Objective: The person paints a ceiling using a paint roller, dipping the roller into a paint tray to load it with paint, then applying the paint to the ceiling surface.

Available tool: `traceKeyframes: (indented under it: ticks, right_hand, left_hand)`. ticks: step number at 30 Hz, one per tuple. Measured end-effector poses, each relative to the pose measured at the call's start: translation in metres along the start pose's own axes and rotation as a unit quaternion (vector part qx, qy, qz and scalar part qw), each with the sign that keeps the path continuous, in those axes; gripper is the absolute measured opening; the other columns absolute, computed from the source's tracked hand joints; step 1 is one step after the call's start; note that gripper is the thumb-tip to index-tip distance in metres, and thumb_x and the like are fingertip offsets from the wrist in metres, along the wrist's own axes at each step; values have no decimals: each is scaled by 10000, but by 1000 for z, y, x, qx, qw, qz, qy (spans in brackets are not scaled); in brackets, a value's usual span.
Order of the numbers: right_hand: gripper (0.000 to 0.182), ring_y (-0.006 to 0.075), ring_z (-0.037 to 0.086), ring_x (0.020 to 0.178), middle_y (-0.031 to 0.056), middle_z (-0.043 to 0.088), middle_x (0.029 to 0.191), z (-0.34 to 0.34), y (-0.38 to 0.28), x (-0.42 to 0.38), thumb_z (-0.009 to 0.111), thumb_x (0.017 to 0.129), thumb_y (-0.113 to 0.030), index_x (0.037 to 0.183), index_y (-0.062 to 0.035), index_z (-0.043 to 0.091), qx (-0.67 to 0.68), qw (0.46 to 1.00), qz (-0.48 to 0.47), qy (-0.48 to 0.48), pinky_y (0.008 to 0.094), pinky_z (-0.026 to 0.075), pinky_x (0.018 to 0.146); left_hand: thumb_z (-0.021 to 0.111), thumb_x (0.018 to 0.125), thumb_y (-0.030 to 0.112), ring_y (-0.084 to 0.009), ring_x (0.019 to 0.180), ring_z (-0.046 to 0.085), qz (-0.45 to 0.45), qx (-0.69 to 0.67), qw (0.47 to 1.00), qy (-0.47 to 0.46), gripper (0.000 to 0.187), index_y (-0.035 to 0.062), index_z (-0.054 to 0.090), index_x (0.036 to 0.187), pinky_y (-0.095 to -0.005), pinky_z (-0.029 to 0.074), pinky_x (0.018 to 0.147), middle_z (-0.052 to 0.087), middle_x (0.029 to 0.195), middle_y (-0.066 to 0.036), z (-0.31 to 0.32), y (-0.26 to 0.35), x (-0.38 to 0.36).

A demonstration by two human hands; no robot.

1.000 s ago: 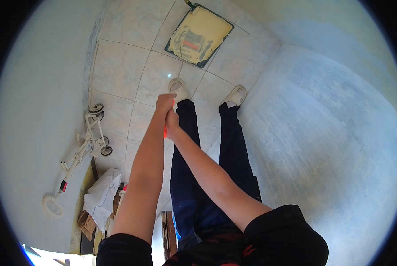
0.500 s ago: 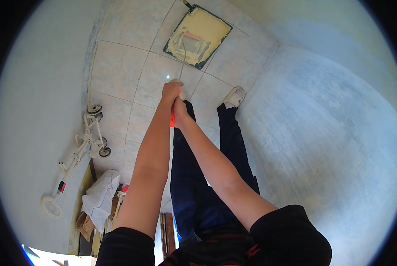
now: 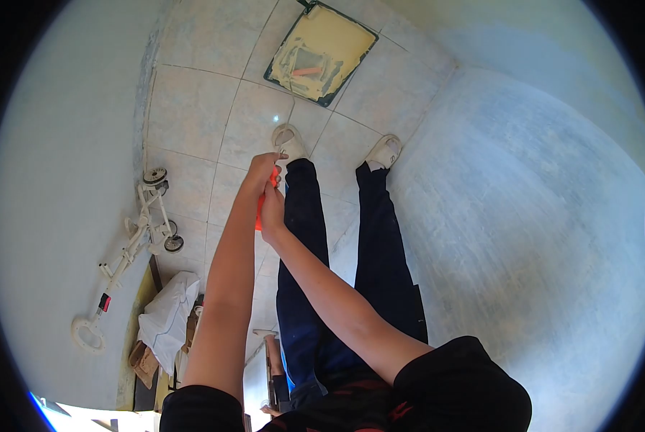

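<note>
Both my hands grip the orange handle (image 3: 259, 219) of a long paint roller, in front of my legs. My left hand (image 3: 263, 171) is closed around the handle farther from me. My right hand (image 3: 272, 209) is wrapped around it closer to my body. A thin metal rod runs from the handle to the salmon-coloured roller head (image 3: 308, 71). That head rests in a dark-edged paint tray (image 3: 329, 99) coated with cream-yellow paint. Around the head the paint layer is thinner and streaked.
A pale wall (image 3: 70, 180) rises on the left, a patchy blue-white wall (image 3: 509, 216) on the right. Against the left wall stands a white wheeled frame (image 3: 139, 223), with a white sack (image 3: 169, 317) nearer me. Part of another person (image 3: 275, 360) shows at the bottom.
My hands and the handle have moved back toward my body and left. The roller head has slid slightly nearer within the tray and turned. Part of another person has come into view.
</note>
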State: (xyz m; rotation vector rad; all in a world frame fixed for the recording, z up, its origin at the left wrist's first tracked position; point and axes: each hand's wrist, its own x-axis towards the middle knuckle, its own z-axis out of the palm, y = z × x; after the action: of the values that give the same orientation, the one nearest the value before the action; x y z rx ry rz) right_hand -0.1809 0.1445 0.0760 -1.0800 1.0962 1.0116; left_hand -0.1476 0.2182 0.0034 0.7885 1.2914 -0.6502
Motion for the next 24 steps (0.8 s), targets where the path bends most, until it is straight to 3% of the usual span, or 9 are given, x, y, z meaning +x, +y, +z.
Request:
traceKeyframes:
  ticks: [2, 5, 8, 12, 14, 17, 22, 24]
  right_hand:
    - [438, 144, 610, 982, 41, 626, 1110, 8, -2, 14, 432, 1060, -432, 1203, -47, 581, -8, 1000, 9, -9, 317, 478, 842]
    - [439, 148, 612, 977, 40, 626, 1112, 28, -22, 41, 423, 1062, -429, 1216, -48, 575, 38, 997, 16, -62, 320, 479, 837]
    - [427, 152, 618, 973, 41, 632, 1095, 40, -34, 57, 416, 1063, -423, 1210, -54, 574, 44, 997, 27, -64, 322, 483, 829]
    - [417, 150, 622, 978, 36, 634, 1093, 21, -1, 40, 407, 1066, -425, 1204, -67, 572, 104, 990, 43, -90, 326, 490, 832]
    - [397, 146, 637, 878, 34, 636, 967, 12, 12, 15, 426, 1061, -441, 1148, -85, 579, 121, 990, 56, -42, 329, 516, 735]
    - [388, 145, 639, 860, 35, 637, 947, 5, 18, 14, 421, 1064, -435, 1140, -90, 583, 85, 994, 62, -25, 330, 517, 729]
    - [376, 142, 634, 837, 33, 632, 927, 38, -2, 63, 423, 1063, -433, 1138, -103, 586, 122, 989, 39, -73, 324, 510, 719]
    - [370, 140, 633, 833, 31, 629, 923, 41, -6, 66, 423, 1063, -431, 1138, -107, 587, 105, 989, 37, -95, 321, 507, 716]
  left_hand:
    - [517, 961, 228, -143, 498, 459, -5, 27, 1000, 3, 342, 28, 693, 1175, -305, 404, 449, 501, 661, -27, -2, 17, 3]
    - [530, 949, 224, -150, 503, 461, 35, 59, 997, 29, 335, 33, 706, 1161, -319, 404, 452, 503, 664, -38, -3, 45, 34]
    - [544, 936, 216, -157, 510, 466, 12, 58, 998, 27, 326, 37, 716, 1147, -330, 399, 449, 510, 666, -50, 1, 73, 39]
    - [569, 919, 221, -208, 491, 516, 54, 99, 991, 70, 297, 11, 755, 1016, -385, 421, 445, 559, 616, -106, -4, 25, 42]
    - [597, 894, 190, -215, 511, 547, 21, 110, 992, 58, 254, -10, 744, 948, -400, 436, 450, 573, 615, -133, -13, -6, 34]
    - [614, 875, 172, -222, 501, 547, 33, 72, 996, 40, 230, -14, 734, 939, -408, 444, 455, 581, 640, -142, -14, -13, 24]
    - [526, 939, 237, -155, 483, 434, 59, 105, 990, 76, 331, 23, 733, 1083, -320, 389, 442, 468, 629, -52, -6, 47, 40]
    - [534, 944, 245, -161, 482, 438, 9, 129, 991, 38, 325, 51, 736, 1108, -316, 405, 452, 492, 650, -62, -9, 73, 34]
